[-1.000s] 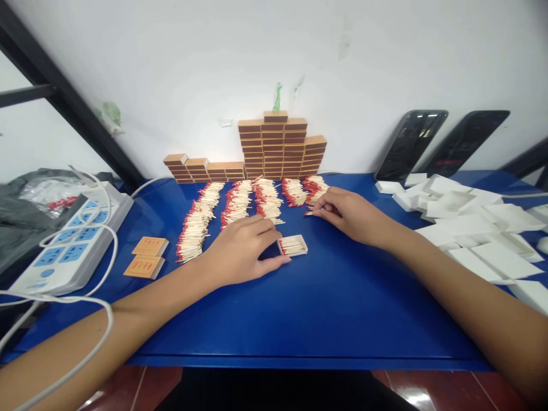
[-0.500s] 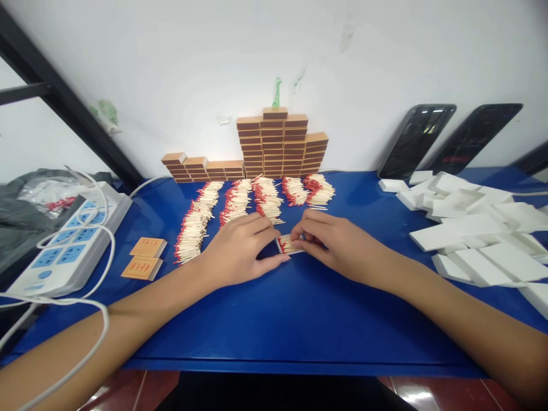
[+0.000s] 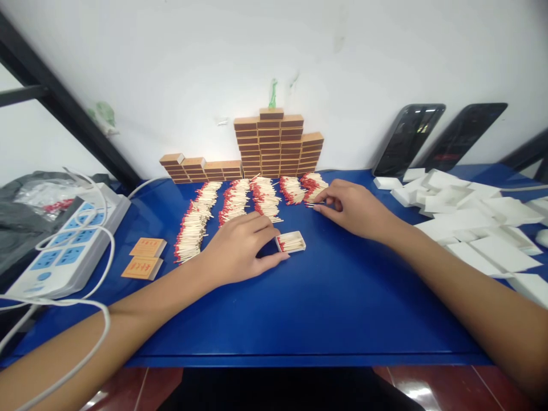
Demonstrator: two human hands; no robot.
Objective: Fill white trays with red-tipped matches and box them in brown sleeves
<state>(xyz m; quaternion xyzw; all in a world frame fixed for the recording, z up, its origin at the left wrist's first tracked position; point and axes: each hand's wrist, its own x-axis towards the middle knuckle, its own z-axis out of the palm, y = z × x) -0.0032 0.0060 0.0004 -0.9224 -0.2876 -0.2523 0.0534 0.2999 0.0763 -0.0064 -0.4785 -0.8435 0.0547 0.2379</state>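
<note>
My left hand (image 3: 243,246) steadies a small white matchbox tray (image 3: 297,234), its thumb and fingers at the tray's left end. Several red-tipped matches (image 3: 291,244) lie in that tray, heads to the left. Further right, my right hand (image 3: 353,206) is at the front of the rightmost match pile (image 3: 314,184), thumb and forefinger pinched on matches (image 3: 314,204) whose ends stick out to the left. More rows of matches (image 3: 264,197) spread leftward across the blue table (image 3: 274,319).
Closed matchboxes (image 3: 269,145) are stacked against the wall. Two orange matchbox sleeves (image 3: 143,267) lie at left, beside a power strip (image 3: 71,240) with a looping white cable (image 3: 112,240). White trays (image 3: 479,222) are heaped at right, before two dark phone-like slabs (image 3: 409,140) leaning on the wall.
My right hand went from the match pile to the tray, then back to the rightmost pile. My left hand has stayed at the tray.
</note>
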